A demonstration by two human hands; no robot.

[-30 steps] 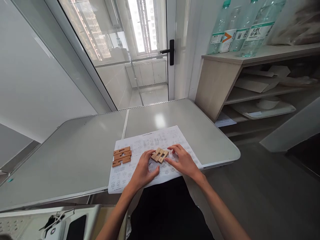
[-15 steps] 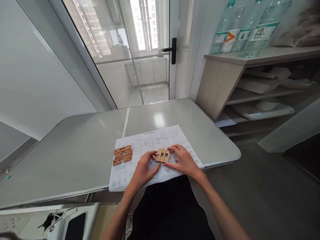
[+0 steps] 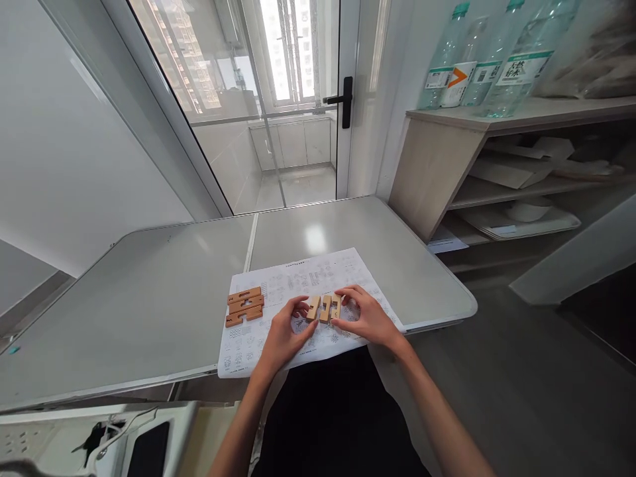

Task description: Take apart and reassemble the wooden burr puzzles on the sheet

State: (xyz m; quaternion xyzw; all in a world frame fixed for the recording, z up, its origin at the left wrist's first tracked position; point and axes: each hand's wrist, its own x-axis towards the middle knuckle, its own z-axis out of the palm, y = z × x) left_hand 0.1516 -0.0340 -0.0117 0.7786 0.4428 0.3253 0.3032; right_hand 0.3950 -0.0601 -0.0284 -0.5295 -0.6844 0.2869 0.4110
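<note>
Three light wooden puzzle bars (image 3: 324, 308) lie side by side on a printed paper sheet (image 3: 303, 278), slightly spread apart. My left hand (image 3: 284, 334) pinches the leftmost bar with thumb and fingertips. My right hand (image 3: 366, 315) curls its fingers against the rightmost bar. A second set of three darker notched wooden pieces (image 3: 244, 306) lies untouched at the sheet's left edge, well clear of both hands.
The sheet rests at the front of a grey folding table (image 3: 149, 305). A wooden shelf unit (image 3: 432, 172) with water bottles (image 3: 447, 59) on top stands at the right. A glass door (image 3: 278, 99) is behind. A white device (image 3: 99, 444) sits at lower left.
The light bars were turned from a slanted, tight bundle to upright and are now slightly separated. Both hands shifted a little up the sheet with them.
</note>
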